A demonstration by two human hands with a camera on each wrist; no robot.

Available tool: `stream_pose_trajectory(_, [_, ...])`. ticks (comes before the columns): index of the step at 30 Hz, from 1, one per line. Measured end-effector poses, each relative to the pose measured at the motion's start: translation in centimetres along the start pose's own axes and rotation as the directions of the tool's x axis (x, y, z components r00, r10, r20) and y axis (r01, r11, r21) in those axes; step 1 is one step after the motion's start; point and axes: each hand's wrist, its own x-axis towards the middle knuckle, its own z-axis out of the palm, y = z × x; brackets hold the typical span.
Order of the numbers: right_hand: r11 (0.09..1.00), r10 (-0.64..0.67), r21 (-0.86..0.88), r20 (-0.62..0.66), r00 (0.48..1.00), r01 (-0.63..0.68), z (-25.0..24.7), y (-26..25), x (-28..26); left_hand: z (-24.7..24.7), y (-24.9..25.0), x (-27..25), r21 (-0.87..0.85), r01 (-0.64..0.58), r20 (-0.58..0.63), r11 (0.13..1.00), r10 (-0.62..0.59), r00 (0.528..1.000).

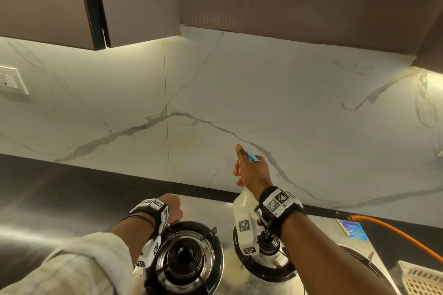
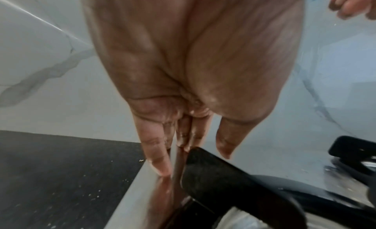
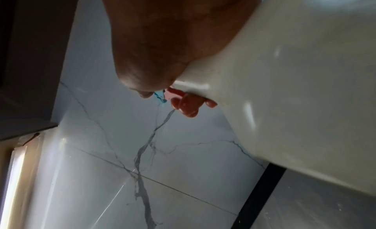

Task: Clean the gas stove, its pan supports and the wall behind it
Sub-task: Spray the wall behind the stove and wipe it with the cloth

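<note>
White spray bottle (image 1: 244, 220) is held in the right hand (image 1: 251, 172), fingers curled on its blue trigger (image 1: 251, 157), nozzle facing the marble wall (image 1: 275, 103) at 12 o'clock. Left hand (image 1: 171, 207), fingers straight, rests on the gas stove (image 1: 203, 201) beside a black pan support (image 1: 208, 232).

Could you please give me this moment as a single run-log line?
right hand: grips spray bottle, nozzle toward marble wall | left hand: fingers straight, rests on gas stove beside pan support
</note>
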Motion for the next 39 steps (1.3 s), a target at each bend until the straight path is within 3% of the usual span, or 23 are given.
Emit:
stream_pose_trajectory(7, [0.999,0.025,0.025,-0.021,0.999,-0.025,-3.3,2.1,0.5,1.4,-0.3,0.5,-0.023,-0.036,-0.027,0.999,0.035,0.999])
stream_pose_trajectory(10, [0.989,0.132,0.074,-0.097,0.986,-0.125,-6.8,3.7,0.4,1.6,-0.6,0.4,-0.015,-0.078,-0.025,0.997,0.078,0.997])
stream_pose_trajectory(15, [0.932,0.353,-0.007,-0.205,0.913,-0.362,-13.3,6.8,0.6,1.6,-1.6,0.4,-0.042,-0.129,-0.046,0.991,0.127,0.991])
stream_pose_trajectory(21, [0.878,0.418,-0.046,-0.407,0.812,-0.476,-22.5,8.2,0.1,1.4,-0.9,0.6,-0.139,-0.092,-0.097,0.986,0.079,0.992])
stream_pose_trajectory(23, [0.844,0.421,-0.126,-0.447,0.789,-0.521,-24.7,8.7,-0.1,1.5,-0.7,1.0,-0.095,-0.054,-0.107,0.994,0.044,0.993])
stream_pose_trajectory(25, [0.840,0.440,-0.092,-0.462,0.770,-0.535,-25.5,9.6,-0.5,1.7,-0.8,1.7,-0.054,-0.041,-0.077,0.998,0.037,0.996])
stream_pose_trajectory(28, [0.861,0.437,-0.069,-0.405,0.803,-0.504,-23.8,10.7,-0.7,1.6,-1.0,2.1,-0.036,-0.062,-0.025,0.997,0.061,0.998])
stream_pose_trajectory(31, [0.878,0.437,-0.056,-0.313,0.843,-0.476,-19.3,10.9,-1.0,1.1,-0.7,1.3,-0.017,-0.047,-0.054,0.999,0.046,0.998])
stream_pose_trajectory(36, [0.921,0.375,-0.096,-0.038,0.926,-0.377,-11.2,8.2,-1.3,0.6,-0.4,0.7,-0.043,-0.019,-0.055,0.999,0.017,0.998])
stream_pose_trajectory(39, [0.943,0.332,-0.047,0.034,0.943,-0.331,-8.3,5.6,-0.7,0.7,0.1,0.4,-0.045,-0.006,-0.082,0.999,0.002,0.997])
